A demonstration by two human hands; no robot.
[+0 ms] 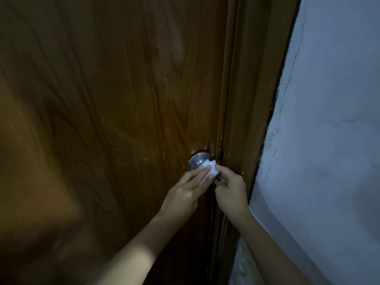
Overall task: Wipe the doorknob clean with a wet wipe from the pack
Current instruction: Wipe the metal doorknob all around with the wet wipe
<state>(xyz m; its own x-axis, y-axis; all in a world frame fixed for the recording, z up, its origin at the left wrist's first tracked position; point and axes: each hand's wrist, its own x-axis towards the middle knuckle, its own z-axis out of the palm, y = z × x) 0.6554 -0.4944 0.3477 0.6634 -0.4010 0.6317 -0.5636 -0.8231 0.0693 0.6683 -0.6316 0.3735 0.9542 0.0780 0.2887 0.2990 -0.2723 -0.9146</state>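
Observation:
A round silver doorknob (196, 162) sits on the right edge of a brown wooden door (115, 99). A folded white wet wipe (211, 169) lies pressed against the knob's front. My left hand (186, 192) has its fingers laid over the wipe from the left. My right hand (231, 187) pinches the wipe's right side from below. The lower part of the knob is hidden behind the wipe and my fingers. The pack of wipes is not in view.
The wooden door frame (244, 112) runs along the door's right edge, just beside the knob. A rough white wall (329, 140) fills the right side. The scene is dim.

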